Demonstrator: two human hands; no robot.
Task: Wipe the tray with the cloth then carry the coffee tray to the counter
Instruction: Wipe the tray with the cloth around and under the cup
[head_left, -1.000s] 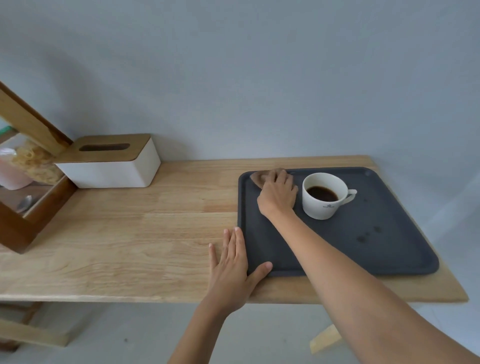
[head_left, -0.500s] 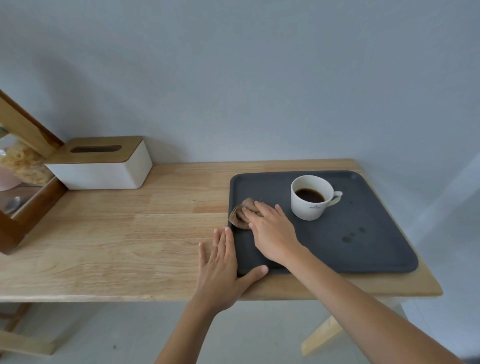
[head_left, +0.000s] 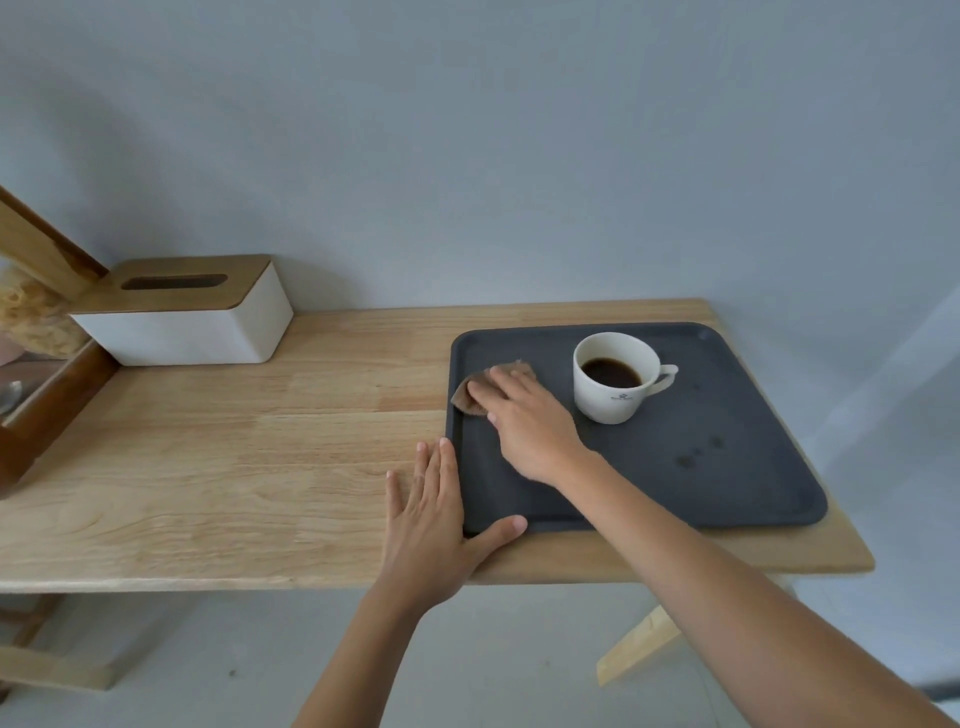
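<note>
A dark grey tray (head_left: 737, 483) lies on the right part of the wooden table. A white cup of black coffee (head_left: 615, 376) stands on it near the back, its handle to the right. My right hand (head_left: 530, 421) presses a small brown cloth (head_left: 467, 397) flat onto the tray's left side, beside the cup. My left hand (head_left: 431, 519) lies flat on the table against the tray's front left corner, thumb along the tray's front rim. A few dark drops (head_left: 698, 452) mark the tray to the right of the cup.
A white tissue box with a wooden lid (head_left: 192, 312) stands at the back left of the wooden table (head_left: 218, 467). A wooden-framed rack (head_left: 36, 364) with packets sits at the far left edge. A grey wall is close behind.
My right hand has drawn the cloth from the tray's back left corner toward the front, then pushed it back up the left side. My left hand has stayed at the corner.
</note>
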